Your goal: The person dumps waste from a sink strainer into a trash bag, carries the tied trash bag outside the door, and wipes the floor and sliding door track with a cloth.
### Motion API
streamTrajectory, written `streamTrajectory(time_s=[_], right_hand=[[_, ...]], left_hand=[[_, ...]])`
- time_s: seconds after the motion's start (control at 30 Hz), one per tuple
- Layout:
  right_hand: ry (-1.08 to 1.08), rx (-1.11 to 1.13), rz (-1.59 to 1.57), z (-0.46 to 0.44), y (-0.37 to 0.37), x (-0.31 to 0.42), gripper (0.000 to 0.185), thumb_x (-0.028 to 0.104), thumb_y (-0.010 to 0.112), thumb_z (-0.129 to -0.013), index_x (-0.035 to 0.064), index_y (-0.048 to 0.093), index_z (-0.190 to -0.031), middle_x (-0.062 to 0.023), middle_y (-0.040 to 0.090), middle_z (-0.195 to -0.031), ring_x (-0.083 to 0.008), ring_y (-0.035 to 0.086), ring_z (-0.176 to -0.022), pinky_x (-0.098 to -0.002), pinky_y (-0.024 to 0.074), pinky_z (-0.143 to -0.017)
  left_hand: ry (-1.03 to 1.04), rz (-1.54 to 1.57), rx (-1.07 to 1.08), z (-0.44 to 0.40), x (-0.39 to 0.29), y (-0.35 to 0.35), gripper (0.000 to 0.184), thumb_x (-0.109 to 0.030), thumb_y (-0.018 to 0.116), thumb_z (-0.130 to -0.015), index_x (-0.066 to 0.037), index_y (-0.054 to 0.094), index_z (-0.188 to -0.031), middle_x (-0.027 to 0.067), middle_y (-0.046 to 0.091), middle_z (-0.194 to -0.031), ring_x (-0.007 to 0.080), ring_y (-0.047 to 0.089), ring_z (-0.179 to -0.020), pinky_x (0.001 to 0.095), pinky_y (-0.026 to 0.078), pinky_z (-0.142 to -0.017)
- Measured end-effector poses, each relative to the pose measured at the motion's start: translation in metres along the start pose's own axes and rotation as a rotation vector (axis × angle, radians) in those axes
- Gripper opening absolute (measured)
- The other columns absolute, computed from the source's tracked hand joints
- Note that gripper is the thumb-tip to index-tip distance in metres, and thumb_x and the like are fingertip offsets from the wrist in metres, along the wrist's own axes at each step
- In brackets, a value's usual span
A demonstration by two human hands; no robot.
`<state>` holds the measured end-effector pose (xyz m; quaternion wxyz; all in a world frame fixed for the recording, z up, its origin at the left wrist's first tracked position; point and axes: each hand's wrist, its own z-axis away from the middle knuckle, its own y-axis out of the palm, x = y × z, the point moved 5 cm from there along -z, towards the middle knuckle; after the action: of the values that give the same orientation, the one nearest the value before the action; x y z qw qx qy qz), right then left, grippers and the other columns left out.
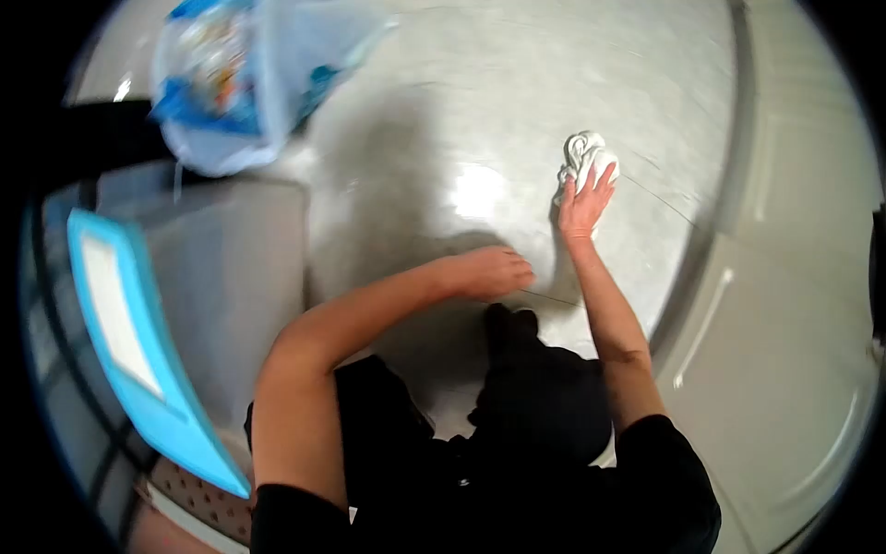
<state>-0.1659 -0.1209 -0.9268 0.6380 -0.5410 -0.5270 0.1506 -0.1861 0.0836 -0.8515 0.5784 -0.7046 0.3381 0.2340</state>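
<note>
My right hand [587,201] lies on a crumpled white cloth [585,148] on the grey floor [517,111], its fingers spread over the cloth and pressing on it. My left hand [498,271] hangs above the floor in front of my knees, with its fingers curled together; whether anything is inside them is hidden. The cloth is to the right of and farther out than my left hand.
A bin with a blue and clear plastic liner [263,83] holds rubbish at the upper left. Below it are a translucent plastic box [231,249] and a light-blue framed panel [175,369]. A pale panelled surface [784,305] runs along the right side.
</note>
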Motion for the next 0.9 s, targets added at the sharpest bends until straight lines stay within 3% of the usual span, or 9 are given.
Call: streamTrajectory(time_s=[0.03,0.23,0.5,0.57,0.63,0.7,0.77,0.87,0.9], right_hand=[[-0.158,0.025,0.162,-0.009,0.012,0.036,0.055,0.032,0.059,-0.083,0.0047,0.047,-0.129,-0.0224,0.016,-0.147,-0.0429,0.018,-0.133,-0.0512,0.0181,-0.108],[-0.817,0.549,-0.123,0.039,0.081,0.235,0.071,0.029,0.072,-0.072,0.0149,0.041,-0.135,-0.0186,0.021,-0.146,-0.0421,0.019,-0.134,-0.0486,0.0208,-0.109],[-1.303,0.527,-0.271,0.049,0.167,0.357,0.061,0.006,0.061,-0.072,0.0163,0.045,-0.13,-0.013,0.032,-0.142,-0.0346,0.029,-0.13,-0.0412,0.0306,-0.105],[-1.38,0.606,-0.27,0.051,0.193,0.389,0.056,0.007,0.055,-0.075,0.0214,0.048,-0.128,-0.0121,0.041,-0.136,-0.0334,0.038,-0.124,-0.0389,0.0335,-0.103],[-1.376,0.72,-0.225,0.052,0.207,0.406,0.053,0.01,0.055,-0.077,0.0241,0.049,-0.128,-0.0112,0.041,-0.136,-0.033,0.04,-0.123,-0.038,0.0343,-0.102],[-1.378,0.812,-0.176,0.046,0.208,0.409,0.051,0.014,0.056,-0.078,0.0267,0.049,-0.127,-0.0103,0.041,-0.136,-0.0326,0.041,-0.122,-0.0372,0.0351,-0.101],[-1.492,0.785,-0.182,0.037,0.191,0.389,0.048,0.025,0.057,-0.08,0.0235,0.05,-0.127,-0.0112,0.038,-0.138,-0.0337,0.036,-0.126,-0.04,0.0333,-0.103],[-1.564,0.659,-0.204,0.049,0.168,0.343,0.052,0.033,0.061,-0.078,0.0192,0.051,-0.126,-0.0131,0.032,-0.142,-0.0348,0.03,-0.13,-0.0443,0.03,-0.105],[-1.567,0.775,-0.225,0.054,0.151,0.329,0.052,0.029,0.063,-0.076,0.0191,0.051,-0.126,-0.0141,0.03,-0.143,-0.036,0.027,-0.132,-0.0473,0.0276,-0.106]], left_hand=[[0.033,-0.055,0.044,0.005,-0.003,0.006,0.02,-0.008,0.053,-0.072,-0.003,0.052,-0.091,0.0097,0.053,-0.091,0.025,0.054,-0.087,0.035,0.043,-0.078],[-0.006,-0.163,0.078,0.033,-0.016,0.005,0.013,-0.013,0.05,-0.076,-0.004,0.05,-0.085,0.0093,0.051,-0.084,0.0245,0.055,-0.08,0.0361,0.043,-0.073],[-0.092,-0.248,0.07,0.042,-0.011,0.015,0.013,-0.013,0.05,-0.077,-0.004,0.051,-0.086,0.0103,0.053,-0.084,0.0243,0.056,-0.081,0.0371,0.044,-0.073],[-0.071,-0.254,-0.106,0.041,-0.009,0.018,0.011,-0.011,0.057,-0.07,-0.007,0.053,-0.079,0.0071,0.057,-0.078,0.023,0.06,-0.076,0.0356,0.045,-0.065],[-0.104,-0.163,-0.198,0.04,0.014,0.055,0.01,-0.012,0.058,-0.07,-0.007,0.054,-0.078,0.007,0.058,-0.078,0.0227,0.06,-0.075,0.0351,0.045,-0.065],[-0.131,-0.088,-0.281,0.043,0.012,0.036,0.01,-0.012,0.058,-0.069,-0.007,0.054,-0.078,0.0069,0.059,-0.077,0.0223,0.061,-0.075,0.0345,0.045,-0.064],[-0.049,-0.32,-0.066,0.048,-0.004,0.016,0.007,-0.013,0.057,-0.07,-0.007,0.055,-0.074,0.0066,0.058,-0.07,0.0232,0.061,-0.068,0.034,0.046,-0.06],[-0.008,-0.307,0.034,0.049,-0.004,0.038,0.01,-0.018,0.052,-0.076,-0.008,0.051,-0.074,0.0048,0.057,-0.072,0.0215,0.058,-0.068,0.036,0.042,-0.063],[-0.004,-0.312,0.036,0.048,-0.004,0.039,0.01,-0.018,0.052,-0.076,-0.008,0.051,-0.074,0.0048,0.057,-0.072,0.0215,0.058,-0.068,0.036,0.042,-0.063]])
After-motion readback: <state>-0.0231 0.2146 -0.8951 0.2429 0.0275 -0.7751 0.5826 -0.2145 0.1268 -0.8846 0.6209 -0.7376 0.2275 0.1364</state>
